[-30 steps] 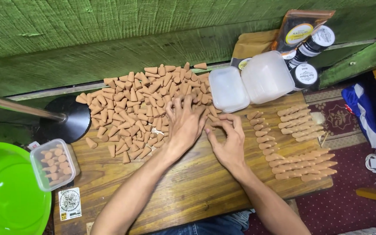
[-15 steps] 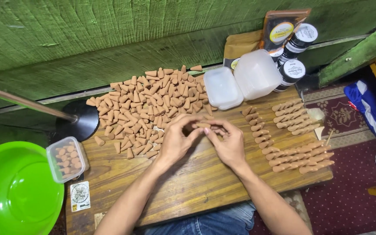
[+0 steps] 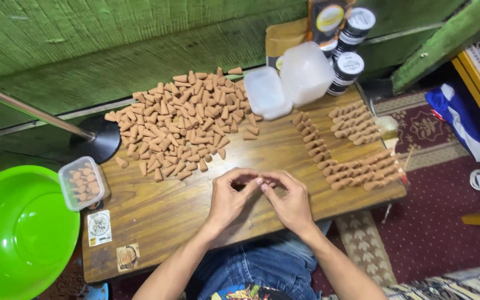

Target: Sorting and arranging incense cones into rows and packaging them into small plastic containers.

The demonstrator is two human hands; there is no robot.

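Green plank wall backing a low wooden table [image 3: 162, 214], seen from the head camera: I am watching the left hand [image 3: 226, 200] and right hand [image 3: 291, 203], now drawn back from the cone pile [image 3: 181, 130], pinching stacked cones [image 3: 260, 180] together above the table's near edge

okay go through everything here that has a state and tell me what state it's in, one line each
Left hand: fingertips pinched with the right's.
Right hand: pinched, contents hidden.
Cone pile: loose, spread on the table.
Cone rows: laid in lines.
Small box: open, holding cones.
Clear boxes: lidded.
Jars: capped.
Green basin: empty.
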